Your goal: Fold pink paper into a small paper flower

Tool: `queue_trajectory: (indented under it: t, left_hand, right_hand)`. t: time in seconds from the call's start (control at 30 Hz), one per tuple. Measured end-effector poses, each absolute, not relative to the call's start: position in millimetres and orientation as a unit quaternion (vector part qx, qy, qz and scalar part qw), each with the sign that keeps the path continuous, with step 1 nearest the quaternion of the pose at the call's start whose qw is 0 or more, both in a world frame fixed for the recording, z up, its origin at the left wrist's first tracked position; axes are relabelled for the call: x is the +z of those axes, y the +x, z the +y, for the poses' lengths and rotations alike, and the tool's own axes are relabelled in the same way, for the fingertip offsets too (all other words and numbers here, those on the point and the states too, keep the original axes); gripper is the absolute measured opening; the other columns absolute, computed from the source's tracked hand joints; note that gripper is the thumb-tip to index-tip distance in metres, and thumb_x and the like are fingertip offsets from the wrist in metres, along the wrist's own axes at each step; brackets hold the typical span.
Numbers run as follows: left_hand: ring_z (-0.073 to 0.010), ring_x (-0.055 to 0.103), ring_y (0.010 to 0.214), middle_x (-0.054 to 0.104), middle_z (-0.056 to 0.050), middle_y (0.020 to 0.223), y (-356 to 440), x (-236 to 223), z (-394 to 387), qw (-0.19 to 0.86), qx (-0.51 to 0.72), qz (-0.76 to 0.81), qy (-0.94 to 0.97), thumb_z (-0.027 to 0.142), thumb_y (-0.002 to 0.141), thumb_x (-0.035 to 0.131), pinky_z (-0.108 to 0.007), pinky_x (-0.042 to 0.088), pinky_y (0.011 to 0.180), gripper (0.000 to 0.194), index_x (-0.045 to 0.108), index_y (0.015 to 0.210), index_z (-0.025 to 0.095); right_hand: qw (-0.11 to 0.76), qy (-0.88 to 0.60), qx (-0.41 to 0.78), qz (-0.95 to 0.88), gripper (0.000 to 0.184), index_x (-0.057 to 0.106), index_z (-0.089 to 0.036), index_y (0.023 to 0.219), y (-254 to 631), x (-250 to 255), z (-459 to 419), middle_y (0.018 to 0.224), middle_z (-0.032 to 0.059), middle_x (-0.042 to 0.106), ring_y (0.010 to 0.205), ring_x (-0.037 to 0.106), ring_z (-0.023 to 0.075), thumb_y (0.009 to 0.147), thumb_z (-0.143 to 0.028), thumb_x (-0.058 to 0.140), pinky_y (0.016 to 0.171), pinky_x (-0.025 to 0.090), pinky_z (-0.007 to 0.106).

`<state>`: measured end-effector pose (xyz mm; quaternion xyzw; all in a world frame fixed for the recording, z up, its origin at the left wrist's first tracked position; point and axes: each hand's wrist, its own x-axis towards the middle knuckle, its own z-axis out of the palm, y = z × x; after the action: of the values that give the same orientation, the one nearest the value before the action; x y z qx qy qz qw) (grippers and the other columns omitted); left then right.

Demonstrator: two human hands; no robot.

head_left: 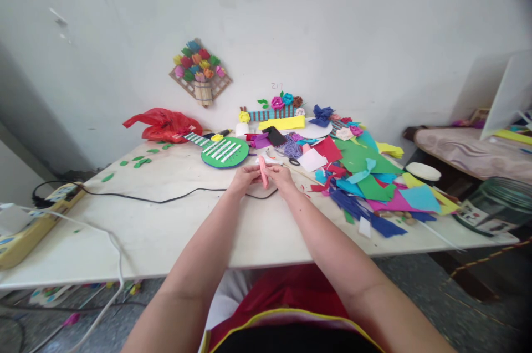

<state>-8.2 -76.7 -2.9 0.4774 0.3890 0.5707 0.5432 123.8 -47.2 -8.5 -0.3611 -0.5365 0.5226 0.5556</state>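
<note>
Both my hands meet over the middle of the white table [166, 231]. My left hand [245, 177] and my right hand [282, 177] pinch a small pink paper strip [263, 171] held upright between their fingertips. Just beyond them lie a green paper guitar [222, 152] with white strips, a pair of scissors [291, 160] and a bundle of purple yarn [292, 148].
A heap of coloured paper scraps [369, 181] covers the table's right side. A black cable [158, 198] crosses the table from a power strip [29, 225] at the left. A red plastic bag [164, 124], paper flowers [286, 101] and a wall flower basket [200, 71] are at the back. Green paper leaves [139, 162] lie scattered at left.
</note>
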Motion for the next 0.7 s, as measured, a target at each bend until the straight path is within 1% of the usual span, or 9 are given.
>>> queue_trajectory:
  t: [0.17, 0.33, 0.47, 0.57, 0.7]
  left_hand:
    - [-0.0157, 0.064, 0.065, 0.07, -0.009, 0.08, -7.2, -2.4, -77.4, 0.544, 0.57, 0.384, 0.481, 0.022, 0.058, 0.074, -0.028, 0.052, 0.068, 0.036, 0.07, 0.092, 0.01]
    - [-0.017, 0.065, 0.067, 0.07, -0.01, 0.081, -7.3, -2.1, -76.6, 0.551, 0.573, 0.374, 0.476, 0.024, 0.058, 0.074, -0.03, 0.052, 0.07, 0.037, 0.069, 0.091, 0.009]
    - [-0.0177, 0.065, 0.065, 0.07, -0.011, 0.076, -7.6, -1.1, -75.9, 0.559, 0.569, 0.375, 0.473, 0.026, 0.059, 0.073, -0.031, 0.052, 0.069, 0.033, 0.069, 0.086, 0.007]
    - [-0.0166, 0.064, 0.065, 0.07, -0.01, 0.078, -7.2, 0.4, -77.3, 0.555, 0.562, 0.373, 0.487, 0.027, 0.06, 0.074, -0.03, 0.051, 0.07, 0.036, 0.069, 0.09, 0.008]
    - [-0.0156, 0.064, 0.064, 0.07, -0.009, 0.078, -6.6, 1.5, -79.0, 0.553, 0.561, 0.366, 0.495, 0.027, 0.059, 0.075, -0.03, 0.051, 0.07, 0.036, 0.069, 0.09, 0.009]
  right_hand:
    - [0.56, -0.373, 0.516, -0.53, 0.012, 0.063, -0.017, 0.051, 123.4, -8.6, -46.7, 0.083, 0.0038, 0.065, 0.081, 0.059, 0.0169, 0.052, -0.027, 0.07, 0.079, 0.043, 0.031]
    - [0.563, -0.38, 0.522, -0.517, 0.015, 0.062, -0.016, 0.054, 123.3, -6.5, -48.6, 0.073, 0.0029, 0.065, 0.073, 0.059, 0.0159, 0.05, -0.028, 0.07, 0.071, 0.043, 0.029]
    - [0.567, -0.384, 0.532, -0.498, 0.021, 0.059, -0.016, 0.055, 123.0, -4.3, -50.6, 0.064, 0.0005, 0.062, 0.063, 0.056, 0.0135, 0.048, -0.031, 0.072, 0.064, 0.042, 0.028]
    - [0.565, -0.389, 0.536, -0.492, 0.023, 0.059, -0.016, 0.056, 122.6, -3.1, -52.2, 0.057, -0.0018, 0.059, 0.057, 0.052, 0.0113, 0.046, -0.032, 0.072, 0.062, 0.04, 0.027]
    - [0.566, -0.389, 0.541, -0.485, 0.025, 0.059, -0.016, 0.057, 122.5, -1.6, -54.7, 0.054, -0.0034, 0.058, 0.053, 0.049, 0.0095, 0.045, -0.034, 0.072, 0.062, 0.04, 0.026]
